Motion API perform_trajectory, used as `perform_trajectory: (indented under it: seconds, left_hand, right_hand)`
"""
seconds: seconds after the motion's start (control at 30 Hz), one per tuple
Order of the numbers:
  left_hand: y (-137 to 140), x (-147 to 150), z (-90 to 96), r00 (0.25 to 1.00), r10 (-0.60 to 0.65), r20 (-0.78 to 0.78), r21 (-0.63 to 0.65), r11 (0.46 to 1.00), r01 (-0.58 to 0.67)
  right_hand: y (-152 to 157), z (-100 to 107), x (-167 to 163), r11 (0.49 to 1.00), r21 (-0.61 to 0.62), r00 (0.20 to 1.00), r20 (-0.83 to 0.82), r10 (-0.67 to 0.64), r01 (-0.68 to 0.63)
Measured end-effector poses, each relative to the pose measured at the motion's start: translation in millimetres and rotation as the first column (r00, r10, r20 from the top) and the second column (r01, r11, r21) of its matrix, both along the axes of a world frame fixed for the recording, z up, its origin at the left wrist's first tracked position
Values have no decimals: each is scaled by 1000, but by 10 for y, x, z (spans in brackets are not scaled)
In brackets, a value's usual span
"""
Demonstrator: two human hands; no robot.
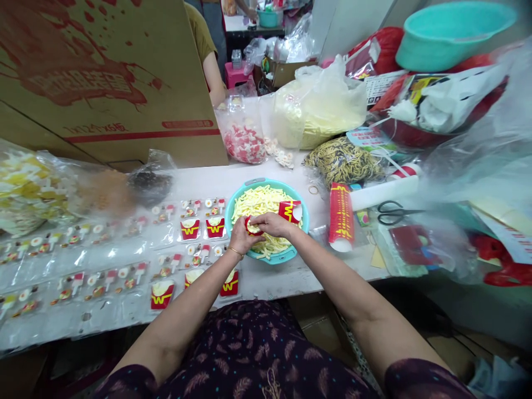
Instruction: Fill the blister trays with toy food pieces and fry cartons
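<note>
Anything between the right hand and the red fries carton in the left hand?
Nothing visible stands between them: the right hand is at the red fries carton, held in the left hand. The second carton, in the turquoise basin, lies aside.

The right hand (272, 223) partly hides the red packet (251, 228); the cardboard box (124, 61) is cut by the upper edge

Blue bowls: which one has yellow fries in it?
The blue bowl on the table, heaped with fries beneath the left hand and right hand. The upper-right bowl and faraway bowl show none.
</note>
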State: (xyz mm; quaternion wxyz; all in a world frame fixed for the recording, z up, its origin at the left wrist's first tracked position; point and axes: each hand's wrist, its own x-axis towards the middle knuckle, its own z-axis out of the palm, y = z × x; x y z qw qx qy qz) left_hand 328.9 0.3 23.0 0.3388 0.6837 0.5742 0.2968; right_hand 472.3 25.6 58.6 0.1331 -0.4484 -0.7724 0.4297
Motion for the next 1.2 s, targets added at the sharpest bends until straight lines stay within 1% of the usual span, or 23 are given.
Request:
perform_trajectory:
  seconds: [0.07,0.13,0.17,0.2,0.27,0.3,0.37,0.43,0.5,0.57,0.6,0.67,0.73,0.8,0.83,0.87,0.93,0.97,1.0,1.03,1.1,1.17,1.2]
  left_hand:
    - [-26,27,51,999,5,48,-78,997,-2]
    - [-45,43,81,996,13,89,-129,992,-1]
    - [-47,43,87,993,19,116,-144,990,-2]
    - [-44,37,88,988,32,152,-157,988,-8]
    - [-29,14,83,969,82,233,-181,983,-40]
    - [-20,3,81,957,110,270,-195,979,-58]
    - [-15,-12,86,931,146,333,-223,972,-73]
    - [-35,-9,104,901,151,407,-269,962,-40]
    - [-78,8,130,849,137,510,-329,943,45]
    - [-125,27,158,791,133,597,-375,918,128]
    - [-145,36,169,771,142,621,-390,909,147]
    - [-167,46,178,755,199,625,-418,902,108]
    - [-171,48,167,743,295,600,-457,889,16]
    - [-169,42,141,709,385,591,-493,868,-60]
    - [-170,37,127,689,415,594,-501,861,-86]
    - [-173,32,114,670,433,603,-501,859,-104]
    - [-185,18,96,646,431,630,-486,868,-106]
    - [-193,8,92,645,414,643,-474,876,-90]
    - [-203,-7,90,654,386,651,-461,885,-63]
    - [-215,-28,88,675,351,650,-446,894,-35]
    - [-249,-92,76,745,288,602,-404,915,-28]
    - [-300,-193,50,831,269,487,-348,932,-98]
    - [-331,-258,32,865,275,421,-317,937,-143]
  right_hand:
    - [-25,10,-20,999,46,999,37,16,-17]
    - [-59,38,-21,998,35,999,31,43,-44]
    - [-75,59,-4,999,18,999,-4,36,-36]
    - [-88,82,29,1000,5,998,-55,7,-7]
    - [-106,123,128,994,13,981,-167,-102,105]
    - [-112,134,186,984,29,964,-208,-165,174]
    - [-127,125,290,957,47,935,-234,-268,286]
    - [-151,79,350,938,12,918,-209,-337,347]
    - [-185,24,361,925,-30,908,-180,-378,379]
    - [-221,-12,345,915,-37,899,-173,-402,401]
    - [-237,-19,338,911,-28,896,-173,-410,412]
    - [-263,-10,343,903,-18,886,-183,-426,430]
    - [-279,14,384,895,-40,874,-201,-443,444]
    - [-289,48,448,879,-50,860,-186,-475,474]
    - [-293,69,475,868,-18,856,-157,-492,496]
    - [-296,95,491,858,46,856,-119,-504,511]
    - [-302,159,466,840,211,863,-47,-502,500]
    - [-305,195,417,840,272,876,-25,-482,470]
    - [-309,230,344,853,301,896,-12,-444,426]
    - [-315,259,248,880,300,922,2,-387,369]
    - [-340,285,10,938,250,965,47,-258,239]
    - [-384,248,-256,970,186,979,101,-176,155]
    - [-408,205,-391,976,155,978,121,-170,150]
